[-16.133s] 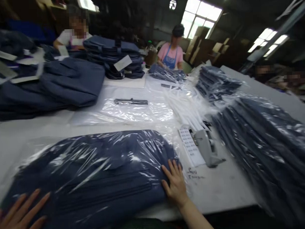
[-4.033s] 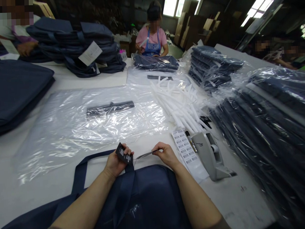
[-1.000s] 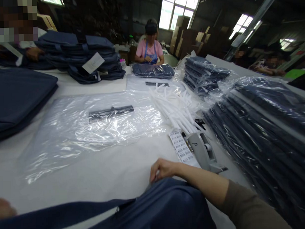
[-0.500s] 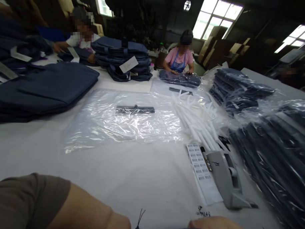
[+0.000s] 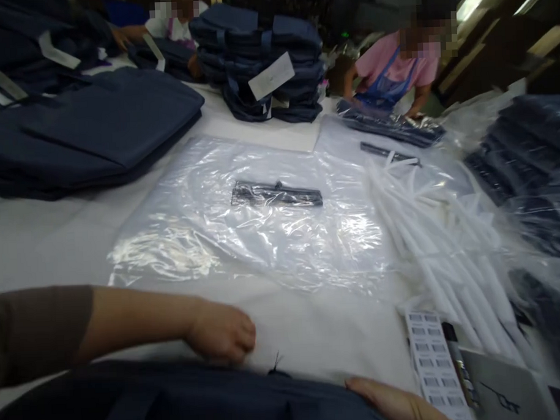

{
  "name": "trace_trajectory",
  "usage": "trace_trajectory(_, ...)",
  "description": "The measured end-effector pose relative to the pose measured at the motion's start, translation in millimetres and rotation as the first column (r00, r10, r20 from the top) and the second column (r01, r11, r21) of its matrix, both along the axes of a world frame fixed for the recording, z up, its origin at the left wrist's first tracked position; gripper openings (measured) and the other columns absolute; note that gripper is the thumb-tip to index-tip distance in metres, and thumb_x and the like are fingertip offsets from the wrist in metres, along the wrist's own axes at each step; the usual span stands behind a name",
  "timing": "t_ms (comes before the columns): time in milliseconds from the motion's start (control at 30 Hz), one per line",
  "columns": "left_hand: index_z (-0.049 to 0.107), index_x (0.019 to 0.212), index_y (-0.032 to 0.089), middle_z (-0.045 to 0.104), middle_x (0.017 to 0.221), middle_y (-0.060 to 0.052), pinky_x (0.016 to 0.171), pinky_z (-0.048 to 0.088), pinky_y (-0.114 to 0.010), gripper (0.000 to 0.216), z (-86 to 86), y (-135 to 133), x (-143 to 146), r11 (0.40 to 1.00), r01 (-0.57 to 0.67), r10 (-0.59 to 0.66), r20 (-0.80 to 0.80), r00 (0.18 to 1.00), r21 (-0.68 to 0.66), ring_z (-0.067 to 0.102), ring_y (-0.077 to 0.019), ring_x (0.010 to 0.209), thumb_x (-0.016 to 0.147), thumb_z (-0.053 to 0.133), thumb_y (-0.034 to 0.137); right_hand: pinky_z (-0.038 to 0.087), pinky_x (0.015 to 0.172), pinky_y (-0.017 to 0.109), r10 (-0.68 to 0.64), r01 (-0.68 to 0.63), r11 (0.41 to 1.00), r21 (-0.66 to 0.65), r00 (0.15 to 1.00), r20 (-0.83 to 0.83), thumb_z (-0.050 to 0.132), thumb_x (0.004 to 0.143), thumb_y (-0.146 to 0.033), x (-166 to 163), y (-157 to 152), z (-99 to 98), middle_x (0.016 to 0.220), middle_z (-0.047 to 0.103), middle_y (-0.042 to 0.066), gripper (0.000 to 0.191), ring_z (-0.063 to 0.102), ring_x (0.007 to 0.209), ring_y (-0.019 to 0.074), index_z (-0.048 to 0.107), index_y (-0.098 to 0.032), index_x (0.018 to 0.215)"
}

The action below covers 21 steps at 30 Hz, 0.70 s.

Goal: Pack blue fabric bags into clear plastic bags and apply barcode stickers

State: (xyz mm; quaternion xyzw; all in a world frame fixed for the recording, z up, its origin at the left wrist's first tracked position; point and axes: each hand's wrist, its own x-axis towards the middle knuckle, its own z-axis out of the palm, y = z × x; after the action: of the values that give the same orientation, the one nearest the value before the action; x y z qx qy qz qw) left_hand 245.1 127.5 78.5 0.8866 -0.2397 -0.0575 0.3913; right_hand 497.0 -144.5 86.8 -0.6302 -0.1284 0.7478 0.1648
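A navy fabric bag [image 5: 199, 396] with strap handles lies along the bottom edge, its near part out of view. A small loop of dark thread stands up from its far edge. At that far edge is my left hand [image 5: 224, 331], fingers curled and closed on the bag, fingertips partly hidden. My right hand [image 5: 392, 402] holds the bag's right end; only its thumb side shows. Beyond the hands lies a flat pile of clear plastic bags [image 5: 262, 235] with a black printed strip. To the right are a sheet of barcode labels [image 5: 434, 358] and a marker [image 5: 460, 363].
A grey tape dispenser [image 5: 506, 386] and white foam-like strips [image 5: 447, 271] lie right. Navy bags are piled left [image 5: 107, 124] and at the back [image 5: 256, 57]. Plastic-wrapped bags [image 5: 530, 146] stand far right. One co-worker [image 5: 394, 71] handles a wrapped bag; another [image 5: 177, 23] is behind.
The view has tilted down and shifted left, bringing the navy bag into sight. My left hand now shows whole at its far edge. My right hand stays by the bag's right end.
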Motion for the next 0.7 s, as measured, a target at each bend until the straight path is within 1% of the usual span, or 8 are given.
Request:
trace_trajectory(67, 0.062, 0.081, 0.022, 0.064, 0.09, -0.013, 0.081, 0.048, -0.036, 0.029, 29.2, 29, -24, 0.94, -0.334, 0.338, -0.057, 0.939, 0.071, 0.059, -0.0244, 0.088, 0.088, 0.034, 0.024, 0.042, 0.103, 0.039, -0.008, 0.005, 1.0, -0.029, 0.995, -0.095, 0.051, 0.068, -0.069, 0, 9, 8.0, 0.091, 0.071, 0.007, 0.055, 0.065, 0.101, 0.0245, 0.07, -0.02, 0.084)
trace_trajectory(133, 0.065, 0.104, 0.023, 0.064, 0.105, -0.01, 0.089, 0.044, -0.036, 0.033, 61.1, 34, -51, 0.732, -0.659, 0.673, -0.033, 0.739, 0.175, 0.057, -0.0256, 0.097, 0.091, 0.038, 0.036, 0.037, 0.108, 0.038, 0.065, -0.064, 0.997, 0.038, 0.997, -0.032, 0.05, 0.075, -0.068, 2, 17, 17.8, 0.103, 0.07, 0.007, 0.058, 0.061, 0.108, 0.0233, 0.069, -0.018, 0.097)
trace_trajectory(233, 0.057, 0.126, 0.031, 0.059, 0.124, -0.003, 0.103, 0.033, -0.037, 0.041, 90.8, -1, -96, 0.579, -0.779, 0.784, 0.097, 0.613, 0.241, 0.052, -0.0265, 0.114, 0.09, 0.045, 0.047, 0.038, 0.105, 0.039, 0.367, -0.436, 0.89, 0.132, 0.858, 0.359, 0.034, 0.087, -0.066, 6, 27, 39.9, 0.102, 0.07, 0.01, 0.061, 0.06, 0.108, 0.0249, 0.07, -0.017, 0.094)
trace_trajectory(333, 0.038, 0.141, 0.033, 0.049, 0.138, 0.0, 0.112, 0.016, -0.037, 0.051, 71.1, -50, -136, 0.556, -0.763, 0.727, 0.251, 0.639, 0.329, 0.044, -0.0256, 0.126, 0.092, 0.048, 0.043, 0.045, 0.092, 0.052, 0.515, -0.705, 0.698, -0.128, 0.37, 0.773, 0.026, 0.093, -0.054, -1, 32, 73.4, 0.091, 0.069, 0.019, 0.063, 0.064, 0.093, 0.0337, 0.071, -0.011, 0.088)
trace_trajectory(400, 0.029, 0.146, 0.033, 0.043, 0.143, -0.002, 0.114, 0.011, -0.037, 0.055, 37.2, -67, -148, 0.511, -0.771, 0.736, 0.27, 0.621, 0.381, 0.04, -0.0244, 0.131, 0.094, 0.046, 0.041, 0.043, 0.094, 0.055, 0.304, -0.727, 0.668, -0.156, 0.076, 0.95, 0.031, 0.094, -0.047, -22, 32, 92.1, 0.114, 0.063, 0.021, 0.054, 0.06, 0.106, 0.0362, 0.064, -0.011, 0.114)
trace_trajectory(433, 0.027, 0.146, 0.033, 0.041, 0.144, -0.002, 0.114, 0.01, -0.037, 0.055, 19.4, -69, -150, 0.496, -0.772, 0.749, 0.254, 0.612, 0.398, 0.038, -0.0235, 0.132, 0.095, 0.044, 0.04, 0.041, 0.099, 0.055, 0.165, -0.777, 0.623, -0.089, 0.019, 0.986, 0.034, 0.093, -0.046, -37, 30, 96.6, 0.131, 0.054, 0.019, 0.052, 0.052, 0.119, 0.0352, 0.054, -0.015, 0.13)
trace_trajectory(567, 0.031, 0.145, 0.029, 0.037, 0.147, -0.004, 0.116, 0.005, -0.038, 0.051, -24.6, -61, -147, 0.504, -0.766, 0.753, 0.231, 0.616, 0.399, 0.029, -0.0213, 0.137, 0.096, 0.039, 0.041, 0.028, 0.112, 0.056, 0.03, -0.972, 0.214, 0.096, 0.105, 0.994, 0.05, 0.088, -0.051, -98, 19, 74.7, 0.153, 0.026, 0.011, 0.06, 0.026, 0.14, 0.0323, 0.038, -0.029, 0.142)
trace_trajectory(700, 0.036, 0.142, 0.032, 0.033, 0.149, -0.002, 0.116, 0.001, -0.041, 0.049, -10.2, -66, -153, 0.545, -0.761, 0.701, 0.308, 0.643, 0.351, 0.022, -0.0232, 0.14, 0.094, 0.045, 0.037, 0.032, 0.11, 0.056, -0.119, -0.985, 0.096, 0.144, 0.133, 0.984, 0.055, 0.086, -0.039, -112, 5, 37.6, 0.14, 0.047, 0.012, 0.049, 0.034, 0.136, 0.0317, 0.049, -0.023, 0.133)
